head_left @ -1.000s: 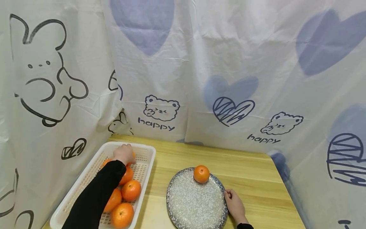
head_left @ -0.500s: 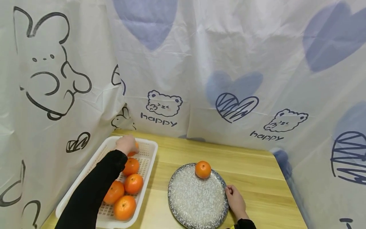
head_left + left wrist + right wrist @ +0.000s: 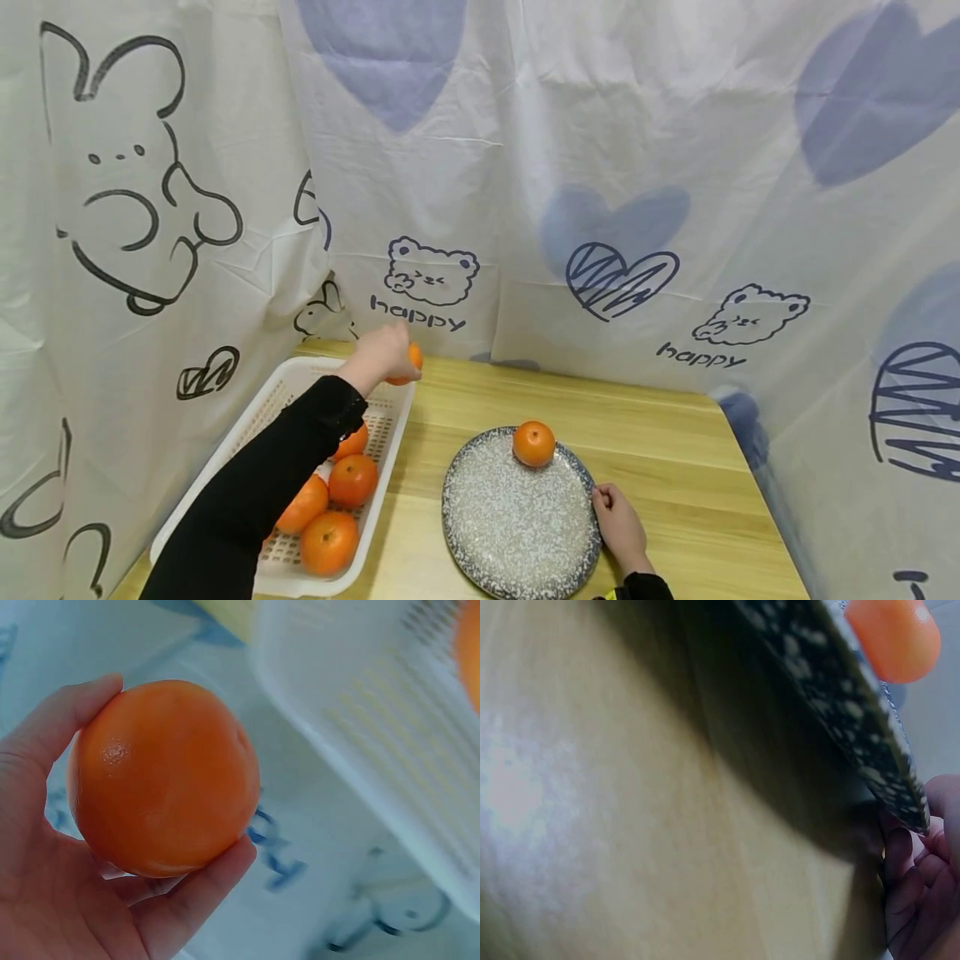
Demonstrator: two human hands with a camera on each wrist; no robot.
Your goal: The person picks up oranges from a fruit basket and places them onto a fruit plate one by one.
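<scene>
My left hand (image 3: 382, 354) grips an orange (image 3: 165, 780) between thumb and fingers, raised over the far right corner of a white slotted basket (image 3: 311, 364). Several more oranges, such as a near one (image 3: 330, 543), lie inside that basket, partly hidden by my black sleeve. On the table sits a round speckled plate (image 3: 517, 525) with a dark rim. One orange (image 3: 534, 443) rests near the plate's far edge. At the right rim, my right hand (image 3: 621, 527) pinches the plate, thumb above and fingers below in the right wrist view.
The wooden table (image 3: 660, 442) extends around the plate, and its right edge slants toward me. A white printed curtain (image 3: 585, 150) hangs behind the table and along both sides. A strip of bare wood separates basket and plate.
My left hand has lifted an orange from the basket's far end and moved it up and right, to the basket's corner. My right hand stays at the plate's rim.
</scene>
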